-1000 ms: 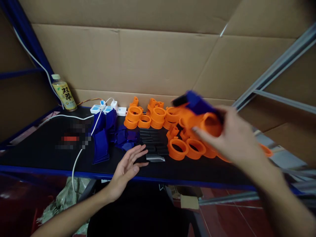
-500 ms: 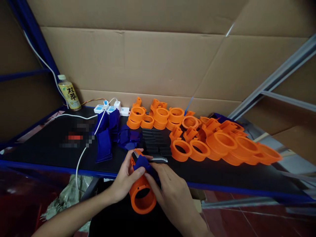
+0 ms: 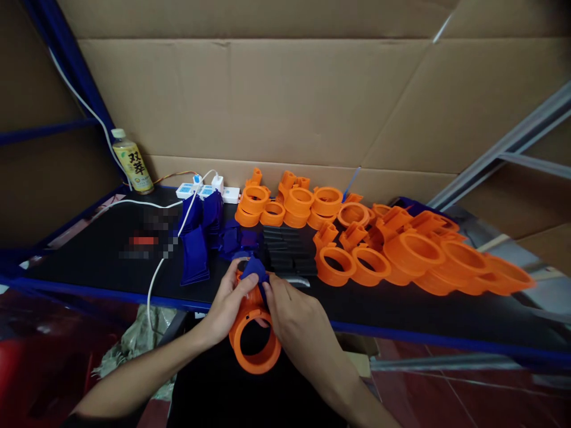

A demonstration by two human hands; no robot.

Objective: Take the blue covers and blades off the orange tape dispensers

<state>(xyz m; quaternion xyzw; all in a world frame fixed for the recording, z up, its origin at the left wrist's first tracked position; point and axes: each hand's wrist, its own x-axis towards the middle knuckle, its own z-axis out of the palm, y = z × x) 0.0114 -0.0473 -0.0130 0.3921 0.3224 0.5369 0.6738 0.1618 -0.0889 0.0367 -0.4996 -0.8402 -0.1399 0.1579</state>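
Above my lap, at the table's near edge, I hold an orange plastic tape dispenser (image 3: pixel 255 359), its round ring toward me. My left hand (image 3: pixel 225 303) is closed around its upper part from the left, thumb pressed on a blue plastic flap (image 3: pixel 254 267) at the top. From the right, my right hand (image 3: pixel 297 324) is closed with its fingers at the flap's right edge, gripping there. Its fingertips are partly hidden. Just beyond the hands lie blue flat pieces (image 3: pixel 236 238), rows of black strips (image 3: pixel 288 246) and a grey metallic blade-like piece (image 3: pixel 297 282).
More orange dispensers (image 3: pixel 414 252) stand along the back and right of the black table (image 3: pixel 134 276). Stacked blue plates (image 3: pixel 195 255), a white power strip (image 3: pixel 231 195) and a drink bottle (image 3: pixel 134 163) are at left. A white cable (image 3: pixel 156 276) hangs over the front edge.
The dispenser has turned in my hands, its ring opening facing me more fully. My right hand has closed in on the blue flap. The whole view has shifted slightly.
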